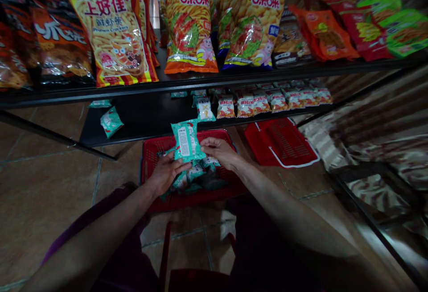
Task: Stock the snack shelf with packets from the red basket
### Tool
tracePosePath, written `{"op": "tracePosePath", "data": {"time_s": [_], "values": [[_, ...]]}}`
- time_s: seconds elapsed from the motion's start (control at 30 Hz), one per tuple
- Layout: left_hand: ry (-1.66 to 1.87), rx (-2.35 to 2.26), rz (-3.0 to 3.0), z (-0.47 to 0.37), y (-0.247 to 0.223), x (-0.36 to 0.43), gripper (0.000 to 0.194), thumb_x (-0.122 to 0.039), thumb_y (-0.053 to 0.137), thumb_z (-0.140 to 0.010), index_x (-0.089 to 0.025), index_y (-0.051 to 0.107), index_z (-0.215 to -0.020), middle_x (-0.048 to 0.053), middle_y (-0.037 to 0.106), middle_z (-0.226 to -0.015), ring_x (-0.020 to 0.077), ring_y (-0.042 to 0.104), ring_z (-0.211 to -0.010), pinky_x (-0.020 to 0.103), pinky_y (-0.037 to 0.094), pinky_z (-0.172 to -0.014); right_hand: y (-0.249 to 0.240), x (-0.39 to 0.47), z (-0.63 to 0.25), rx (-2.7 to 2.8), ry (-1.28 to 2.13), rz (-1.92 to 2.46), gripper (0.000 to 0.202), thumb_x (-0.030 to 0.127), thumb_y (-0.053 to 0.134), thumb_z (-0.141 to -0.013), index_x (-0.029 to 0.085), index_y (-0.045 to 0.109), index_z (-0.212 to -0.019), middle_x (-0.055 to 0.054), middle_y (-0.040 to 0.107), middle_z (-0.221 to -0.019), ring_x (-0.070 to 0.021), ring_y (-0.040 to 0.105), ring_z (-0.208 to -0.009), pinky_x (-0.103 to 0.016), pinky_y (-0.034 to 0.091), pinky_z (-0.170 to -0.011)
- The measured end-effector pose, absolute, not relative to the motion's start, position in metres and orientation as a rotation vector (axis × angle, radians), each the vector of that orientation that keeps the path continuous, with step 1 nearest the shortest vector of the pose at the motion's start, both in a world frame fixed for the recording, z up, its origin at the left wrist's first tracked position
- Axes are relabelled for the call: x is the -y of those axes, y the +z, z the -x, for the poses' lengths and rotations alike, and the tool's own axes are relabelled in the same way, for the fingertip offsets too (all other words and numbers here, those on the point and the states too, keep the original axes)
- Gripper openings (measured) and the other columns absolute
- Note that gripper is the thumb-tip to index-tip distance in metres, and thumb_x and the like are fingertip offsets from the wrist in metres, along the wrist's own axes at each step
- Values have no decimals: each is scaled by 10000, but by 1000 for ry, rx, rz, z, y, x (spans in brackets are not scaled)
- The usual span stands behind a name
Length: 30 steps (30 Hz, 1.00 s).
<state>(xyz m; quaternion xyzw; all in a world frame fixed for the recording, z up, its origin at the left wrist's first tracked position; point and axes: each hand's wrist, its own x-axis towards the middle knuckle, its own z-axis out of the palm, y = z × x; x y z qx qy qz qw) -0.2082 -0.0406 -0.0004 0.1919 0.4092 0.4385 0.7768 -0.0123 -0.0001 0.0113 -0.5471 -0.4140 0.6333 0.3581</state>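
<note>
My left hand (166,172) and my right hand (219,150) together hold a small teal snack packet (186,140) upright above a red plastic basket (154,149) on the floor. The left hand supports the packet from below and the right pinches its right edge. More teal packets (197,174) lie in the basket beneath my hands. On the low black shelf (147,118) just beyond stand two teal packets, one (111,121) at the left and another (204,109) in the middle.
A row of small red-and-white packets (267,101) fills the low shelf's right part. Large snack bags (113,33) crowd the upper shelf. A second red basket (281,142) lies on the tiled floor to the right. A glass-fronted case (377,194) borders the right side.
</note>
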Motion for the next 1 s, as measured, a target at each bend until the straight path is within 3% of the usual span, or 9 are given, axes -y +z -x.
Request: {"op": "tracePosePath", "data": {"time_s": [0.63, 1.0], "values": [[976, -890, -451, 208, 3, 38, 381, -126, 730, -624, -132, 661, -998, 93, 708, -1013, 239, 667, -932, 447, 468, -952, -2, -5, 14, 1166, 1541, 1381, 251, 326, 743, -585, 182, 611, -742, 35, 582, -712, -98, 496, -629, -250, 368, -618], [1043, -973, -324, 205, 4, 34, 150, -177, 720, -682, -134, 680, -820, 56, 709, -954, 215, 643, -955, 480, 487, -940, 1, -5, 13, 1187, 1534, 1350, 216, 300, 738, -592, 182, 626, -733, 29, 599, -707, -108, 519, -653, -260, 375, -653]]}}
